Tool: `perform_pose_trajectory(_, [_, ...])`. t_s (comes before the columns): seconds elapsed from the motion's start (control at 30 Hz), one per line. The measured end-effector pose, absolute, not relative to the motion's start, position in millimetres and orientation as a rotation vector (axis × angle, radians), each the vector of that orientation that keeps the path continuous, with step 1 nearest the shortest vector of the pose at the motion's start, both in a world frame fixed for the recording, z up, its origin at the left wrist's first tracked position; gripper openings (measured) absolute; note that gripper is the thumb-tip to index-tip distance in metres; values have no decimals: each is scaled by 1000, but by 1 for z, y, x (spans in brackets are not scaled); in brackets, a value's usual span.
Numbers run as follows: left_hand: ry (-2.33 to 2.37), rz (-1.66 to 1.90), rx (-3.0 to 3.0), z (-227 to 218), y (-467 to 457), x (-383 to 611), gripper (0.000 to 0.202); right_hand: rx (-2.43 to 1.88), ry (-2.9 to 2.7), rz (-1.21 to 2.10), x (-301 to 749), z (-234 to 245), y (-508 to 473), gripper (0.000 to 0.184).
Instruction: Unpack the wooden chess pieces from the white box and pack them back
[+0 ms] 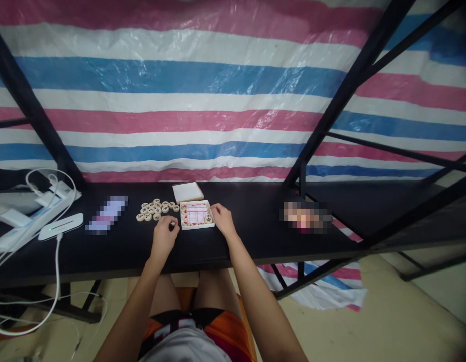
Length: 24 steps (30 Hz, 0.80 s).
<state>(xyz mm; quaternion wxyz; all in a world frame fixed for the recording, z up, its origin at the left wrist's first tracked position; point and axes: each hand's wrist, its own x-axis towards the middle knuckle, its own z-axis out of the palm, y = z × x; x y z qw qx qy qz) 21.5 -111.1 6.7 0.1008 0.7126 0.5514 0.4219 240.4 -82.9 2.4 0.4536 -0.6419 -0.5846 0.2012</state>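
Note:
A small open box (196, 215) with a red grid pattern inside lies on the black table (255, 236); a round piece sits in its right corner. My right hand (221, 219) rests against the box's right edge, fingers curled at its rim. My left hand (165, 235) is closed just left of the box, pinching something small I cannot make out. A cluster of several round cream game pieces (156, 209) lies left of the box. The box's white lid (187, 192) lies behind it.
White power strips, chargers and cables (40, 211) crowd the table's left end, with a cable hanging down. Two blurred items (106, 215) (306, 216) lie on the table. Black metal frame bars (349, 90) rise at right and left. A striped tarp hangs behind.

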Motion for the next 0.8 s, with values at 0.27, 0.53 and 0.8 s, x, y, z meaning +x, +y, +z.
perform_pose_trajectory(0.27, [1155,992,2340,21,-99,63,12,-1541,-1480,474,240,0,-82,21])
perform_pose_trajectory(0.53, [1190,962,2462,21,-99,57,19,-1546,-1503,459,241,-2,-80,18])
perform_pose_trajectory(0.8, [1742,756,2606,17,-83,-2,25,-1541,-1500,454,240,-4,-80,17])
